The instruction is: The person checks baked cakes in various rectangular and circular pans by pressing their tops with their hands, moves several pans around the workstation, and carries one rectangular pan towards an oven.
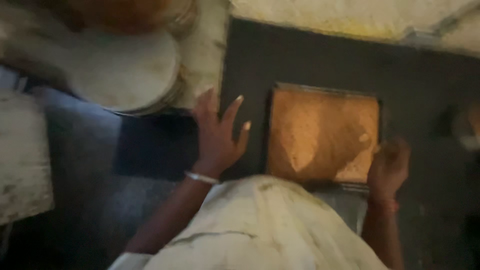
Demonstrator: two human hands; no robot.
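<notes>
Dim, blurred dark work surface (300, 55). Pale round plate (120, 70) upper left. Left hand (217, 135) flat, fingers spread, holding nothing. Square tray (322, 135) of orange-brown powder at centre. Right hand (389, 167) at tray's near right corner (grip unclear). Best kept level, supported both sides, lest powder spill.

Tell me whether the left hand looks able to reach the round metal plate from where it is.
Probably yes. The left hand lies flat and spread on the dark surface, just right of the round metal plate, and nothing visible stands between them.
</notes>
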